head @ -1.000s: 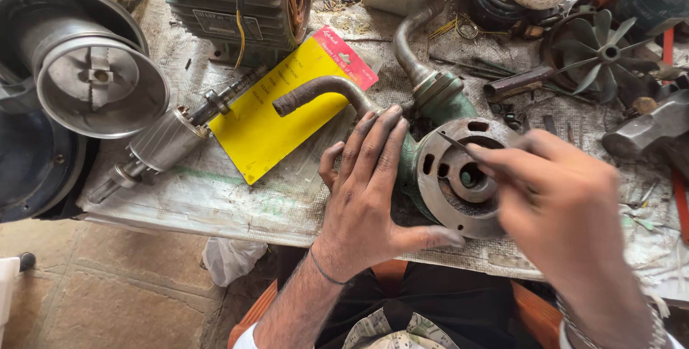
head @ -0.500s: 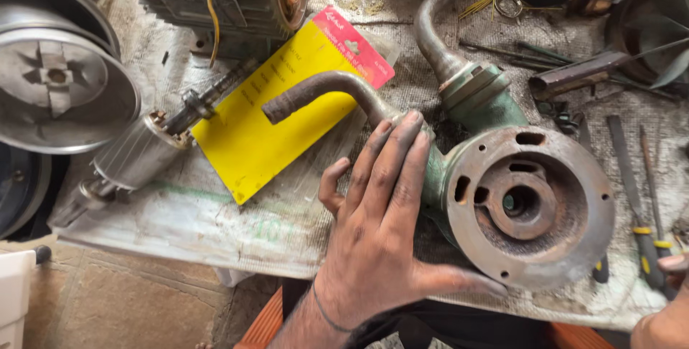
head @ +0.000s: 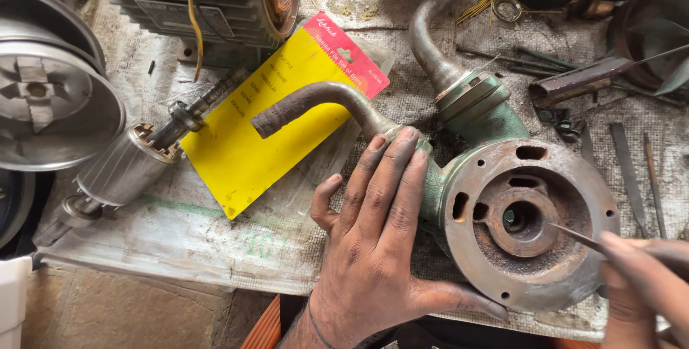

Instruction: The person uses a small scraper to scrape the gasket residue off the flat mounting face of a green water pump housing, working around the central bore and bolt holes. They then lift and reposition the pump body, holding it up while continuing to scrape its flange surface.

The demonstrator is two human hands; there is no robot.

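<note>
We work at a bench [head: 179, 248] covered with a worn, grimy woven sheet [head: 215, 238]. On it lie a yellow card [head: 276, 123] with a red top, a rusty round pump housing [head: 527, 223] with two bent pipes, and a motor rotor [head: 133, 166] on its shaft at the left. Along the far edge sit a green motor body [head: 194, 5] and, to the right, thin files [head: 631, 177] and other loose metal parts.

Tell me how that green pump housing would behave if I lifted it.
The pump housing looks like thick cast metal, so probably heavy and stiff. Its two bent pipes stick out sideways, so it may swing or tip. The rusty face likely grips well.
</note>
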